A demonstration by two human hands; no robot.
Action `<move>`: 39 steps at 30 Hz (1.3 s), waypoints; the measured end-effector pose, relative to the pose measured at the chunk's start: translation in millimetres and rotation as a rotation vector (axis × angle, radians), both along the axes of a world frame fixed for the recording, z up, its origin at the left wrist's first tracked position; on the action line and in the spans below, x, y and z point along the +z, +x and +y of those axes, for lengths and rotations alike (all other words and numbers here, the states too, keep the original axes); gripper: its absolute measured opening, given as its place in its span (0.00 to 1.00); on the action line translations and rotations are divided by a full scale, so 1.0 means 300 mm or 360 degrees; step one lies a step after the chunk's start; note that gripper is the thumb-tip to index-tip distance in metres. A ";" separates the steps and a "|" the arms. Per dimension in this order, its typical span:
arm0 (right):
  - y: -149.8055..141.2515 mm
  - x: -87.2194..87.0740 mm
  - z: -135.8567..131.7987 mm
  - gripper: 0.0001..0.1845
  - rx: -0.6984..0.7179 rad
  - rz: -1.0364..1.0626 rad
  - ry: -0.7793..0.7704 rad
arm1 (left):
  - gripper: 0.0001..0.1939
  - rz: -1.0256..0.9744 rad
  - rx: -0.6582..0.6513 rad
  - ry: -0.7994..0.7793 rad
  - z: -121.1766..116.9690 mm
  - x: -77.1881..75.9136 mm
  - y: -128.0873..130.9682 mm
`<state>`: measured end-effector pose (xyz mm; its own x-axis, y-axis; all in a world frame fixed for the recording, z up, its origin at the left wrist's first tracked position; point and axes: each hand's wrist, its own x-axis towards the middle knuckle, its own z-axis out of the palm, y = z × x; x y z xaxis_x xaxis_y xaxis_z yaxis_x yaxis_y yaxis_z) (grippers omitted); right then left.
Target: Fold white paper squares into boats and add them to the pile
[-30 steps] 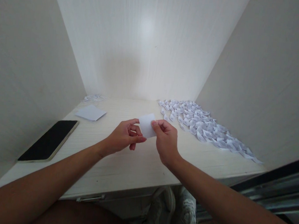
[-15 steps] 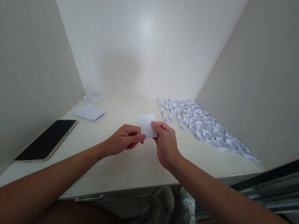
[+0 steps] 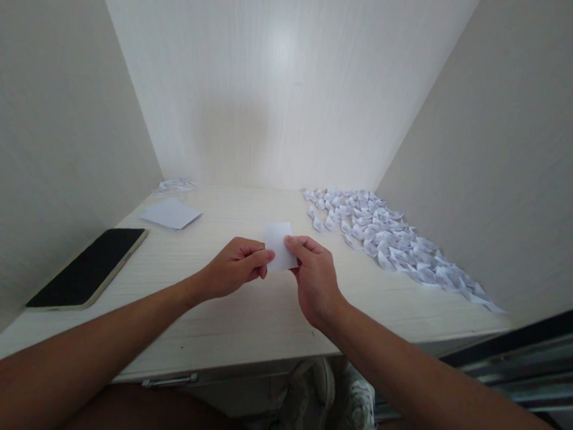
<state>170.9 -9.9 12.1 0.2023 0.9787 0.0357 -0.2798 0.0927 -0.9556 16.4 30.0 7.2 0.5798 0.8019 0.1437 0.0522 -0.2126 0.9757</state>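
Between my hands, above the middle of the desk, is a small white piece of paper (image 3: 278, 244). My left hand (image 3: 239, 268) pinches its left edge with thumb and curled fingers. My right hand (image 3: 315, 278) grips its right edge, the thumb lying flat on the near face and the fingers behind it. To the right lies a wide heap of small folded white paper pieces (image 3: 389, 237), apart from my hands. A stack of flat white paper sheets (image 3: 171, 213) rests on the left of the desk.
A tablet or large phone (image 3: 88, 268) with a dark screen lies at the left edge. Behind the sheets, thin white paper scraps (image 3: 179, 185) sit in the corner. Panels enclose the white desk (image 3: 236, 331) on three sides. Shoes (image 3: 308, 397) show below its front edge.
My left fingers, spread around the paper's left side a second ago, have curled in and closed on its edge. The paper has shifted slightly down and left, still in my right hand.
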 end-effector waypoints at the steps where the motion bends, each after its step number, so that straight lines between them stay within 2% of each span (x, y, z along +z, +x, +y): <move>1: -0.001 0.000 -0.001 0.12 0.0010 0.0016 -0.0006 | 0.25 0.0003 0.0014 0.0001 0.000 0.001 0.001; 6: -0.008 -0.008 -0.006 0.11 0.0031 0.0112 -0.0089 | 0.26 0.0045 0.0045 -0.0069 -0.002 -0.002 0.002; 12: -0.003 -0.020 -0.011 0.11 0.0062 0.0222 -0.0158 | 0.25 0.0027 0.0048 -0.0008 0.003 -0.011 0.000; 18: 0.004 -0.031 -0.011 0.11 0.0064 0.0226 -0.0183 | 0.26 0.0052 0.0101 0.0109 0.014 -0.010 -0.003; 28: 0.009 -0.040 -0.018 0.11 0.0074 0.0207 -0.0184 | 0.22 -0.0022 0.0198 -0.0051 0.024 -0.030 0.000; 39: 0.018 -0.052 -0.017 0.12 0.0054 0.0164 -0.0217 | 0.22 0.0058 0.0232 0.0007 0.029 -0.029 0.002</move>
